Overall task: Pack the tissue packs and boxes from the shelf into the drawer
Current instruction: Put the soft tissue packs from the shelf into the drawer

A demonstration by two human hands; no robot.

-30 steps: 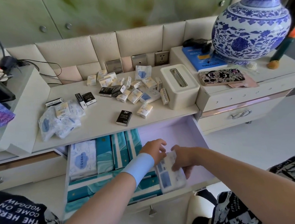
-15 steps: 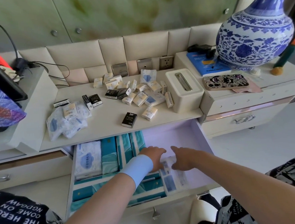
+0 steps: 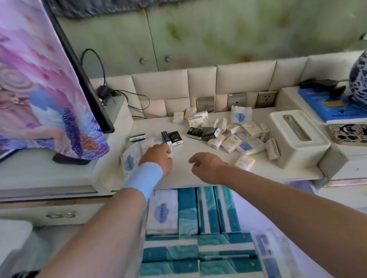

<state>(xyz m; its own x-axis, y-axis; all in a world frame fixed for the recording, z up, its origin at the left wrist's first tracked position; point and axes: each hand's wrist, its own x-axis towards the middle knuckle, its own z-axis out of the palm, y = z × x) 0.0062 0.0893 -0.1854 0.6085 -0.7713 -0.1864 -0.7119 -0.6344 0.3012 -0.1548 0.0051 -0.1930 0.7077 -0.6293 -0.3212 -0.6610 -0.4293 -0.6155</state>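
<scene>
My left hand (image 3: pixel 156 157) rests on the soft white plastic tissue packs (image 3: pixel 129 163) at 10 o'clock on the cream shelf (image 3: pixel 182 174); I cannot tell whether its fingers grip one. My right hand (image 3: pixel 204 166) hovers beside it at 3 o'clock, loosely curled and empty. Small cream tissue boxes (image 3: pixel 229 143) are heaped at its 1 o'clock, and the open drawer (image 3: pixel 247 210) of teal packs (image 3: pixel 208 211) is at 6.

Soft, even daylight; faint shadows; slight motion blur, wide-angle warping toward edges.
</scene>
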